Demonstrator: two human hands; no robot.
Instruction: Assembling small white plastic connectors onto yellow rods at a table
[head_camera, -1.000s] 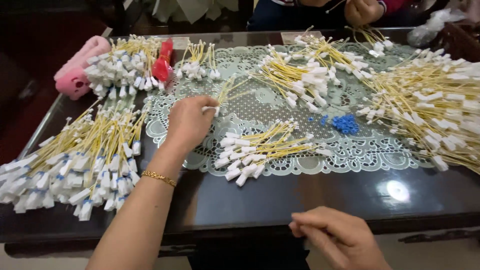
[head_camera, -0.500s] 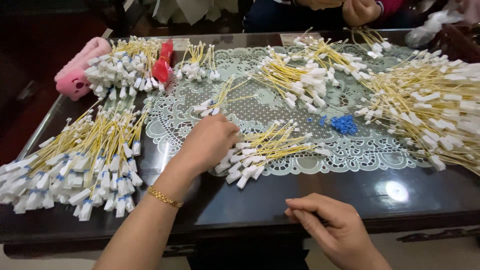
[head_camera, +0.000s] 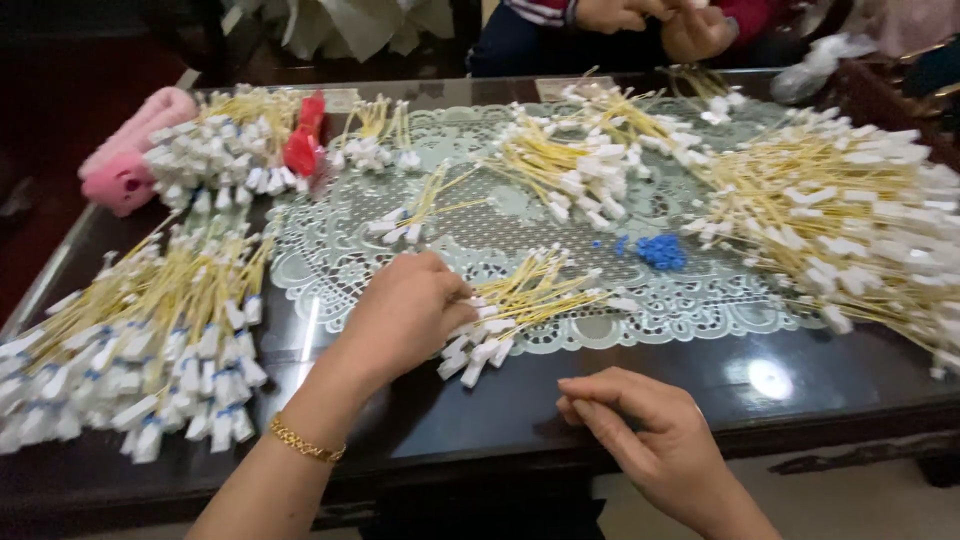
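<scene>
Small bundle (head_camera: 520, 305): yellow thin cables with white connector ends, lying on the lace mat (head_camera: 700, 300) near the table's front edge, at about 3 o'clock from your left hand and touching it

Handling: you can judge these light and springy; the yellow strands look limp enough to tangle, while the white plastic ends look stiff and small, likely to slip out of a loose pinch

Where to take hold: grip at the white ends, which fan out toward 7 o'clock of the bundle, or just behind them on the yellow strand; pulling mid-strand would probably drag neighbours along

Left hand (head_camera: 405, 315): knuckles up, fingers curled down and drawn together over the near end of the bundle; the tips are hidden under the hand, so you cannot tell whether they pinch one piece or only press on the heap

Right hand (head_camera: 650, 440): at 5 o'clock from the bundle, hovering over the dark table edge (head_camera: 480, 430), well apart from the cables; thumb and fingers are bent in close together, and nothing shows between them, though a thin piece could be hidden

Around you: a big heap (head_camera: 140, 340) at 9 o'clock of your left hand, another big heap (head_camera: 850, 220) at 2 o'clock, blue caps (head_camera: 662, 250) beyond the bundle
</scene>
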